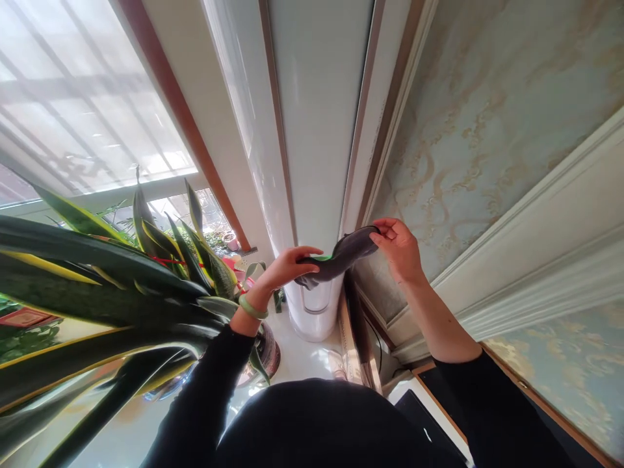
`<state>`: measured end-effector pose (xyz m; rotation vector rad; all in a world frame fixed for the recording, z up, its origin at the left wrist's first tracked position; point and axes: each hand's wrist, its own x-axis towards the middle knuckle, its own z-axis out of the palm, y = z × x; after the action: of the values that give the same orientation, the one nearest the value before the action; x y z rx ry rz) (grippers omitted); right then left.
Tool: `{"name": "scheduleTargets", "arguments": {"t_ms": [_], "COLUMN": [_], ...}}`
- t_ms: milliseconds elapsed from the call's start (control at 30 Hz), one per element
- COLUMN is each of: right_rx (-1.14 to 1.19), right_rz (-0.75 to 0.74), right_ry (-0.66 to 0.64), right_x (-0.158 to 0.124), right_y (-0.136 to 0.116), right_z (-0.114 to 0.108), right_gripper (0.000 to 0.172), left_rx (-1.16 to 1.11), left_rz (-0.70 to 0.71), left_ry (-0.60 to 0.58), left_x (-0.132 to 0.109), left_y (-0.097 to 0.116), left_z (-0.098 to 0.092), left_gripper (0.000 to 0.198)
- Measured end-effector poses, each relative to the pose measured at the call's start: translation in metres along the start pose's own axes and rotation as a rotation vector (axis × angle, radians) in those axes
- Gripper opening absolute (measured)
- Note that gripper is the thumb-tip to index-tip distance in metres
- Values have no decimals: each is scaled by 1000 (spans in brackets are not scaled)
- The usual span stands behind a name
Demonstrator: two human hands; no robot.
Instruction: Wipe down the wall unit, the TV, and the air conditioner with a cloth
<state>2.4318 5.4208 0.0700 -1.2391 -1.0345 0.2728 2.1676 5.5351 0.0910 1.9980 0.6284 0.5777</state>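
Note:
A dark grey cloth (348, 253) with a small bright green patch near its left end is stretched between my two hands. My left hand (287, 266) pinches its left end between thumb and fingers, and a pale green bangle circles that wrist. At the upper right end of the cloth, my right hand (400, 248) grips the edge between thumb and fingertips. The cloth sags a little and hangs in front of a tall white cabinet-like appliance (319, 130), hiding part of its lower front. Whether the cloth touches the appliance I cannot tell.
Long-leaved snake plants (97, 292) crowd the left side, close to my left arm. Beyond them is a bright window (88, 97). Patterned wallpaper (487, 130) covers the right wall. A brown board (358, 331) leans low beside the appliance, and a dark-topped piece (424, 416) lies at lower right.

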Motion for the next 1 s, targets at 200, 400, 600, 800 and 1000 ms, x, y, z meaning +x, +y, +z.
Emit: {"name": "scheduleTargets", "arguments": {"t_ms": [200,400,600,800,1000], "right_rx": [-404,-258,-81,15,151], "right_rz": [-241,49,262,299,139], "right_ry": [228,128,125,40,-455], "right_x": [-16,-66,-70,-101,-130], "right_y": [-31,19,54,35,10], "right_z": [-31,-13,-20,13,29], "right_gripper": [19,27,41,27,15], "left_rx": [340,232,0,-467,-696], "left_rz": [254,155,-165,-416,-405], "left_ry": [403,344,442,325,456], "left_x": [-16,-14,-1,-20,-30], "left_y": [25,2,-40,-32,-16], "left_z": [-4,32,42,103,124], "left_gripper": [15,11,27,66,69]}}
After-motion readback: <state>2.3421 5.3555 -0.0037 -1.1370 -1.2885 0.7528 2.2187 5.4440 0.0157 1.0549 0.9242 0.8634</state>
